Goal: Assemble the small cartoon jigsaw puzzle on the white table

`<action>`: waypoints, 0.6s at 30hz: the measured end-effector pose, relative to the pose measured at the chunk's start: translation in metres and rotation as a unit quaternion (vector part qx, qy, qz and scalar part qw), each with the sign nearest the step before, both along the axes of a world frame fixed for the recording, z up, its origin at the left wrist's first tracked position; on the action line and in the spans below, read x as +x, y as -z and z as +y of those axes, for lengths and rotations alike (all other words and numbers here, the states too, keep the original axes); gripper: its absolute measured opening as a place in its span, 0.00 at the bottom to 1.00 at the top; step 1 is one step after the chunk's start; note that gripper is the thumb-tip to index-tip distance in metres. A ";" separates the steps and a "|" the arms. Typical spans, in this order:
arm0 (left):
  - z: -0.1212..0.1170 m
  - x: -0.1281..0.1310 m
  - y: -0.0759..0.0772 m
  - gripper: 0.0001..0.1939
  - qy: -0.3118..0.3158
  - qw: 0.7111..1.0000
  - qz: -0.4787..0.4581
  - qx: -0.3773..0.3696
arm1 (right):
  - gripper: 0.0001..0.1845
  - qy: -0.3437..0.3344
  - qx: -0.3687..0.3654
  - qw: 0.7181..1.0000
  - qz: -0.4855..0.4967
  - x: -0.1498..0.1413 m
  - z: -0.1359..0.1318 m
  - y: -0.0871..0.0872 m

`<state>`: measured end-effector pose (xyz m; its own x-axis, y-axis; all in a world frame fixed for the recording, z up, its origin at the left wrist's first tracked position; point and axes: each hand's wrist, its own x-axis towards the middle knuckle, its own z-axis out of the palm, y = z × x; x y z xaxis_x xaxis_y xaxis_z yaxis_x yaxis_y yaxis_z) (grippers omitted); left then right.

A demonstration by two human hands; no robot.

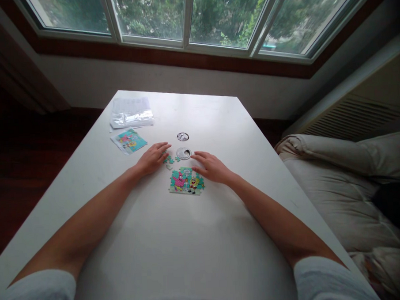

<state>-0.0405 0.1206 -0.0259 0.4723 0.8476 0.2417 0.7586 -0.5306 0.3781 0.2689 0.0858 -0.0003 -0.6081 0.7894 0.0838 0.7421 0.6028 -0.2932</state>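
Lying nearest to you on the bench, the partly joined puzzle has its cartoon figures facing your way, presumably so you can read the picture without turning your head. Its right edge is knobbly with open tabs.

Just beyond, your right hand is palm down with thumb and fingers apart, holding nothing that shows; the thumb is at the puzzle's upper right corner, perhaps to steady it, and the fingertips come close to a round disc.

Your left hand is also loosely spread, beside the loose pieces; no piece shows in its grip, but you cannot tell whether a fingertip presses one. Those pieces sit close above the puzzle, likely to be within easy range.

Past the near disc, a second disc lies apart from it. Off to your left, the picture card lies face up, perhaps kept visible for reference, and behind it the clear plastic packet seems pushed aside to free the middle.
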 end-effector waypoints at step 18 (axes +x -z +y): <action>0.014 -0.033 -0.011 0.16 -0.066 0.988 -0.136 -0.034 | 0.27 -0.116 0.045 0.992 0.028 -0.018 -0.020 0.000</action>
